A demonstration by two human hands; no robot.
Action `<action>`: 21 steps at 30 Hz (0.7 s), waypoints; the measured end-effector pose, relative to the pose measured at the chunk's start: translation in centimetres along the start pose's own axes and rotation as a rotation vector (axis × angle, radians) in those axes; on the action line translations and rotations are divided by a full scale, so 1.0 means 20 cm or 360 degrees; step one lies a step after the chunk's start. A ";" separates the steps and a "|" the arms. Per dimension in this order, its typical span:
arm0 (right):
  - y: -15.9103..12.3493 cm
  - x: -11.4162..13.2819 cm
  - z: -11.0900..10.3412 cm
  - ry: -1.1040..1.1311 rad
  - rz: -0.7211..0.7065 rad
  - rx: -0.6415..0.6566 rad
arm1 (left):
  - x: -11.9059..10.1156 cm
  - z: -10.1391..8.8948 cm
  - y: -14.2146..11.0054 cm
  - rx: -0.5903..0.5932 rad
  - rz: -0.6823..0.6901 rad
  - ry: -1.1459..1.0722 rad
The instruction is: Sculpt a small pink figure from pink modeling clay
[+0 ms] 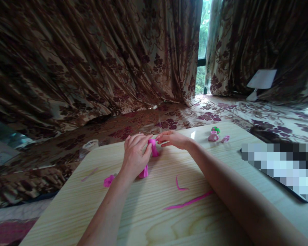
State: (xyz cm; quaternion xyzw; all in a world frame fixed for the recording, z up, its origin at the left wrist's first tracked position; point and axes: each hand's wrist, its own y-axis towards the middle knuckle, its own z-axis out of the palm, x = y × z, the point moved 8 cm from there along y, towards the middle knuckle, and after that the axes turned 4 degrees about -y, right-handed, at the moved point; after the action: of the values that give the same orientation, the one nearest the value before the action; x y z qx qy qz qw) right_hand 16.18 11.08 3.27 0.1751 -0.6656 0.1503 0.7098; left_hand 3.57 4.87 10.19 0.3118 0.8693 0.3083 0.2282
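Near the far edge of the table, my left hand [137,152] has its thumb and fingers closed on an upright pink modelling clay piece [154,149]. My right hand [173,139] comes in from the other side, its fingertips pinched at the top of that piece on what looks like a thin pink clay strand [156,139]. Another pink clay piece [143,172] stands below my left hand, partly hidden by it. A crumpled pink clay lump [108,181] lies left of my left forearm. Between my forearms are a bent thin strip [179,186] and a longer pink strip [188,202].
At the table's [154,225] back right sit two small pale pink shapes [213,136] and a green and pink ball [216,130]. A faint pink strip [89,174] lies on the left. A blurred-out dark-edged device [274,174] is at the right. A white lamp [262,79] stands beyond.
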 end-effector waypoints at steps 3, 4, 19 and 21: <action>0.00 -0.01 0.00 0.0007 -0.0004 -0.0002 | -0.01 0.01 0.00 0.0041 0.0027 0.0053; 0.00 -0.01 0.00 0.0009 -0.0007 0.0004 | -0.01 0.01 0.00 0.0054 0.0037 0.0064; -0.02 -0.02 -0.04 -0.0110 0.0138 -0.0022 | -0.01 -0.01 0.00 -0.0017 0.0056 0.0078; -0.03 -0.01 -0.06 -0.0196 0.0149 -0.0054 | -0.01 0.00 0.00 -0.0013 0.0052 0.0081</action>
State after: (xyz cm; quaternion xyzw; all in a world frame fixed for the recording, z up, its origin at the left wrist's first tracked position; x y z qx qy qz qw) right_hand 17.46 11.00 2.90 0.1406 -0.7178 0.1608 0.6627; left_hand 3.64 4.74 10.27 0.3172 0.8683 0.3233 0.2022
